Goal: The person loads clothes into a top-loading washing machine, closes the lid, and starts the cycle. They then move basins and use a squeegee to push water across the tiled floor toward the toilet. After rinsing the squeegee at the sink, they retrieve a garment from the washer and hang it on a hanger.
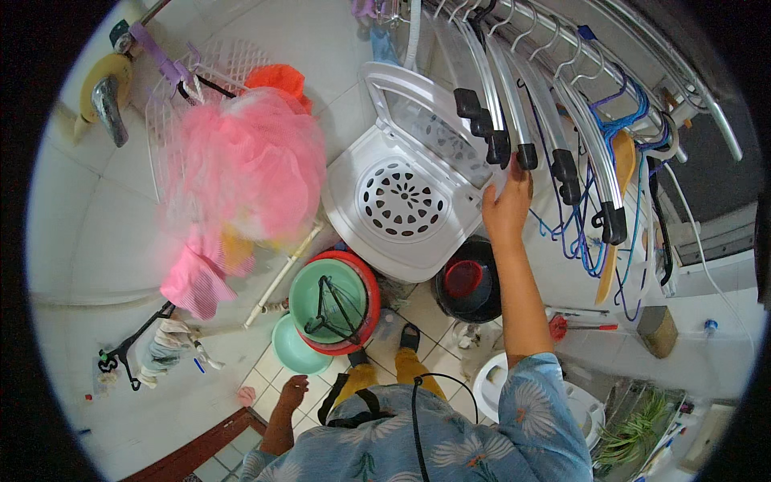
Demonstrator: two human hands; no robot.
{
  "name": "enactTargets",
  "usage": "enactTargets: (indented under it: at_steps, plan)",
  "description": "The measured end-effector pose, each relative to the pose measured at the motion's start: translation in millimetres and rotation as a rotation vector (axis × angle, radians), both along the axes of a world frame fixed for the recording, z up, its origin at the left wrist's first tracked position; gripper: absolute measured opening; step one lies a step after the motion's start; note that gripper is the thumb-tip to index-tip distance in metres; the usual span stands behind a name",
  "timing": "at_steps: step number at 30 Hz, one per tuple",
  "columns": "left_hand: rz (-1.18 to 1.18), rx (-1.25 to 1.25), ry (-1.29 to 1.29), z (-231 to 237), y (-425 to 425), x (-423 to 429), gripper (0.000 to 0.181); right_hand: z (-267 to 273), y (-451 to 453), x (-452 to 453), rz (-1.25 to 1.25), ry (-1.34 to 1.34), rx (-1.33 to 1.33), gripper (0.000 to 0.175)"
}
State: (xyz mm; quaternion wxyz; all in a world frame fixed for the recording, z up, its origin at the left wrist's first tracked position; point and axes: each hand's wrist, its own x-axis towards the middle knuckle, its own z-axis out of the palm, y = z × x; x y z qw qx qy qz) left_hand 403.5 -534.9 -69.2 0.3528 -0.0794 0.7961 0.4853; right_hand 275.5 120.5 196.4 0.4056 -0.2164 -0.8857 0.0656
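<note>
My right hand (509, 202) is raised at the lower ends of the metal hangers with black tips (526, 155), its fingers partly hidden behind them; whether it grips one I cannot tell. Just left of it stands a white plastic chair (405, 241) with a pierced round pattern in its seat. My left hand (294, 388) hangs low, empty, its fingers loosely curled. It is near a pale green basin (301, 352) on the floor. Above that basin, black hangers (328, 307) lie in a green basin (313, 271) set in a red one (372, 301).
Blue and purple hangers (626, 123) crowd the rail at right. A pink mesh bath pouf (259, 162) hangs at left. Below the chair are a black bucket (491, 301) and a red-headed brush (559, 327). A green plant (632, 428) stands at lower right.
</note>
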Motion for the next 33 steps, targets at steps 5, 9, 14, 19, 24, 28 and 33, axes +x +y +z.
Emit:
enactTargets:
  at_steps: [5,9,14,19,24,28,33]
  plan:
    - [-0.189,-0.125,0.12,-19,-29,44,0.023,-20,-62,-9,0.137,0.147,-0.097,0.051]
    - [-0.198,-0.197,-0.017,-10,1,47,0.026,-173,-119,-47,0.544,-0.288,-0.556,0.04]
    - [-0.233,-0.316,0.095,38,60,3,0.028,-302,-146,-97,0.677,-0.56,-0.613,0.047]
    - [-0.602,-0.255,0.704,32,149,-60,0.039,-347,-125,-129,0.516,-0.49,-0.521,0.036]
    - [-0.57,-0.095,0.898,63,289,-194,0.043,-223,-137,-153,0.627,-0.351,-0.57,0.032]
    - [-0.611,-0.088,1.045,23,343,-239,0.048,-96,-66,-136,0.442,-0.385,-0.031,0.035]
    - [-0.909,-0.178,0.821,60,347,-245,0.068,-79,32,-98,0.152,-0.62,0.404,0.043]
